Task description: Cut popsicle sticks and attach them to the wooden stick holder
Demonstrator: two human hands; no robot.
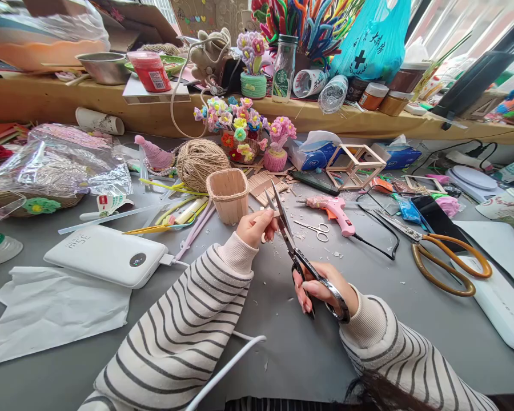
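My right hand (325, 282) is closed round the handles of large silver scissors (289, 240), whose blades stand apart and point away from me. My left hand (258, 226) pinches a small pale piece (276, 214), which looks like thin wood, right at the blades. Its far part is hidden by fingers and blade. Just beyond my left hand stands a small wooden basket (228, 196) with a twine-wrapped rim. Flat wooden strips (265, 187) lie behind the blades. Small scissors (312, 229) rest on the grey table, right of the big pair.
A pink glue gun (332, 212) with a black cord lies beyond my right hand. Orange-handled shears (443, 257) are farther right. At left sit a white power bank (105, 255) and a paper sheet (62, 311). A twine ball (201, 164) stands behind the basket.
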